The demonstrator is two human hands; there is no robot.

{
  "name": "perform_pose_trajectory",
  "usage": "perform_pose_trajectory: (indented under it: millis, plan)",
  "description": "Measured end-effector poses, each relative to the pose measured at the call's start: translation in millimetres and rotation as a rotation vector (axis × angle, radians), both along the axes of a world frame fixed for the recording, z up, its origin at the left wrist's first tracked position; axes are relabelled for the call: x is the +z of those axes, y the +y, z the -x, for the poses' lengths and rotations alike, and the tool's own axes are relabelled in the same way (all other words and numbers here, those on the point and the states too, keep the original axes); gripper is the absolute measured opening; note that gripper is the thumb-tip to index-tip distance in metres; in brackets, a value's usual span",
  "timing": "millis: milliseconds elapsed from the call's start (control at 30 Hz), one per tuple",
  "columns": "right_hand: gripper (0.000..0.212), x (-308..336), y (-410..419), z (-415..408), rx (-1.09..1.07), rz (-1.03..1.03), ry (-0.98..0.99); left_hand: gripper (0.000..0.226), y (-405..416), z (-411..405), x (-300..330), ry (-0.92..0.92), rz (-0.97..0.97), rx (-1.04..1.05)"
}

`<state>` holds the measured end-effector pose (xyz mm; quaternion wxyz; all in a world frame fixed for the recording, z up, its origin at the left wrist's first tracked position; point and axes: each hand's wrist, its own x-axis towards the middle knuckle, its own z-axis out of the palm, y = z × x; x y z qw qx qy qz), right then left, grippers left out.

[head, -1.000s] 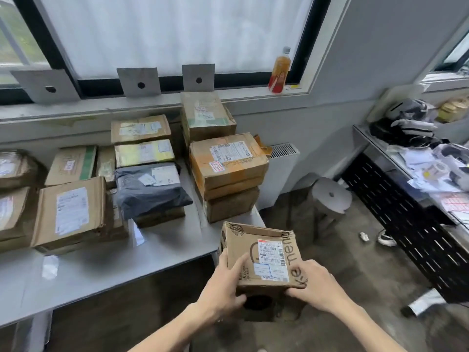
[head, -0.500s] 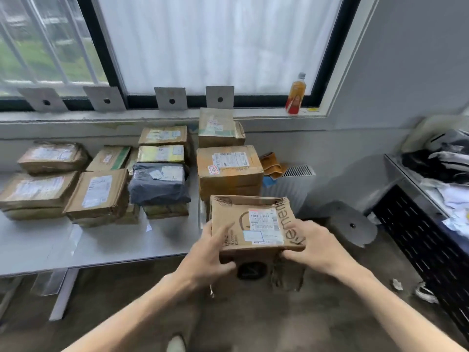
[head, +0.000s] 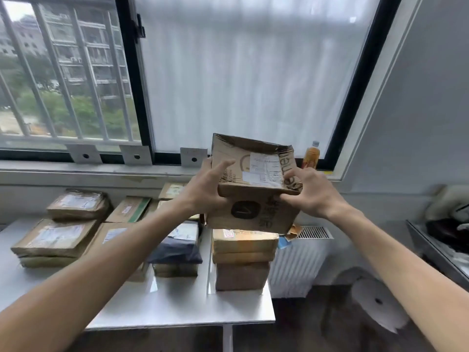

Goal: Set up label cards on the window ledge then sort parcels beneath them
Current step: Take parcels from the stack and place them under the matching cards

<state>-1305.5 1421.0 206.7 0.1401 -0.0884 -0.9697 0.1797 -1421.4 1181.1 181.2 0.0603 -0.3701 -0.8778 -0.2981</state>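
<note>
Both hands are carrying a brown cardboard parcel (head: 253,184) at chest height in front of the window. The left hand (head: 205,189) is gripping its left edge, thumb and forefinger spread over the top face and the other fingers curled behind. The right hand (head: 309,191) is holding the right front corner, fingertips (head: 288,175) pressing beside the white shipping label (head: 265,170).

The cards look set up: three grey label cards (head: 135,155) are leaning on the window ledge (head: 76,171) beyond and to the left of the hands, and a fourth may be sitting hidden behind the parcel, though that cannot be told. So the sorting step is in hand, with this parcel being taken to its place.

Directly below the hands a stack of boxes (head: 242,257) is standing at the right end of the white table (head: 177,308); the parcel is hovering over it, apart from its top. Lower and to the left of the left forearm, more parcels are lying in rows, among them a dark mailer bag (head: 177,250). Just past the right hand an orange drink bottle (head: 311,156) is standing on the ledge.

The next move probably calls for lowering the parcel level onto the stack, squaring its edges so the tall pile does not tip, and then loosening both grips.
</note>
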Motion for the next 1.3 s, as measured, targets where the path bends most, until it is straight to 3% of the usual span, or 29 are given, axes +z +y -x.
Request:
perform_pose_trajectory:
  millis: [467, 1300]
  plan:
    - [0.043, -71.8, 16.9, 77.3, -0.079, 0.041, -0.261, 0.079, 14.6, 66.3, -89.1, -0.171, 0.07, -0.071]
    - [0.045, -86.2, 46.5, 72.1, 0.016, 0.051, -0.259, 0.072, 19.3, 48.7, -104.2, -0.117, 0.004, -0.067]
